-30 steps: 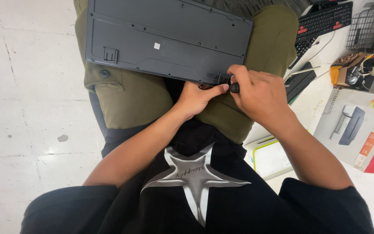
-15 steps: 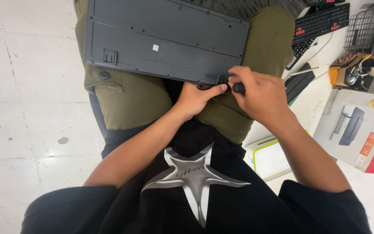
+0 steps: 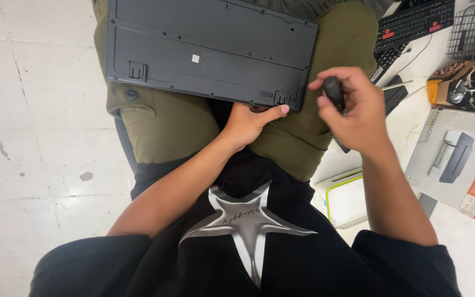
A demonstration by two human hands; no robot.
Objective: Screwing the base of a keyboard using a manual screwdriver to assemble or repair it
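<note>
Fingers of the right hand (image 3: 355,113) are curled closed around a screwdriver (image 3: 335,93) with a black handle, held in the air just beside the right end of a dark keyboard (image 3: 210,52). That keyboard lies upside down across the person's lap, on olive trousers (image 3: 171,124). The left hand (image 3: 251,122) sits at the keyboard's near edge with its fingers tucked underneath and its thumb pressed against the edge near a fold-out foot. Both forearms reach forward from the body, the right wrist bent upward. A second keyboard (image 3: 413,22) lies on the floor to the right.
</note>
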